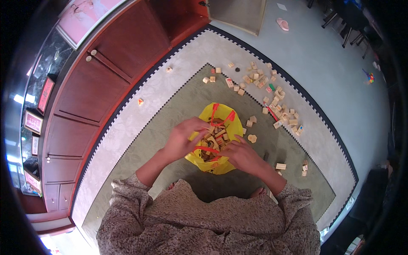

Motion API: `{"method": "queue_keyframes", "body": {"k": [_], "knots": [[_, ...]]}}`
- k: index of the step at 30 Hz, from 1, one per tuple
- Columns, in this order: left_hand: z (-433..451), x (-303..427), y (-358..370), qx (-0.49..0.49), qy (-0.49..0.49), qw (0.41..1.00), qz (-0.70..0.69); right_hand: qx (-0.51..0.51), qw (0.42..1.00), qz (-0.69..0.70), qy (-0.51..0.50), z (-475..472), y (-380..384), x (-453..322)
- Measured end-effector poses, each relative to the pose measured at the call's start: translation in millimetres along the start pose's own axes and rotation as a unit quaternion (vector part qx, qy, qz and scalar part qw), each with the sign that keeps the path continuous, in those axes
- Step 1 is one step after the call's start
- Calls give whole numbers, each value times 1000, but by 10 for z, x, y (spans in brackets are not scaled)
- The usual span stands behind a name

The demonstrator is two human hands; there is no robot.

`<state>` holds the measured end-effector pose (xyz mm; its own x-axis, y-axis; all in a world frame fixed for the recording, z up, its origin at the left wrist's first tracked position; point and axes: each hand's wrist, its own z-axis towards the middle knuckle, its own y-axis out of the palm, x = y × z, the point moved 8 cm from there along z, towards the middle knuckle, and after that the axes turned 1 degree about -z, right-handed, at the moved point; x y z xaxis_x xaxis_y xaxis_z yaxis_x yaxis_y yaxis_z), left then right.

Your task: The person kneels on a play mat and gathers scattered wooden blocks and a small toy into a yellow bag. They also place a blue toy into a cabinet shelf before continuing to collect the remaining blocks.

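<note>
A yellow plastic bag (208, 110) with red handles stands open before me on the green mat, holding many wooden blocks (220, 134). My left hand (185, 138) is over the bag's left side, its fingers bent near the rim; it is blurred, and whether it grips anything cannot be told. At the lower right rim is my right hand (240, 153), fingers curled close to the end of a red handle (207, 149). Its fingertips are partly hidden, so a grip on the bag cannot be confirmed.
Loose wooden blocks (279, 108) lie scattered across the foam mat (143, 143), mostly ahead and to the right. Red-brown cabinets (83, 89) line the left side, with one door (237, 14) standing open at the top. Beyond the mat lie a pink slipper (282, 24) and chairs (346, 19).
</note>
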<state>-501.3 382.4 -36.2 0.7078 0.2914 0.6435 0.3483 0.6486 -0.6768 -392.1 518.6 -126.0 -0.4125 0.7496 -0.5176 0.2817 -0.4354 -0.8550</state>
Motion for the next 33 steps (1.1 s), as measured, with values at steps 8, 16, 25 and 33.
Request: {"method": "queue_keyframes", "body": {"k": [8,16,25,33], "knots": [[160,-343,707,-325,-53,944,-23,203,932,298,38,-189,-453,455],[563,-652,277,-136,-84,984,-82,296,807,-128,494,-1312,156,3563],[335,-917,395,-125,-129,981,-78,214,862,-184,422,-566,124,3838],[356,-997,385,-117,-140,980,-83,216,883,-161,385,-513,15,3771]]}}
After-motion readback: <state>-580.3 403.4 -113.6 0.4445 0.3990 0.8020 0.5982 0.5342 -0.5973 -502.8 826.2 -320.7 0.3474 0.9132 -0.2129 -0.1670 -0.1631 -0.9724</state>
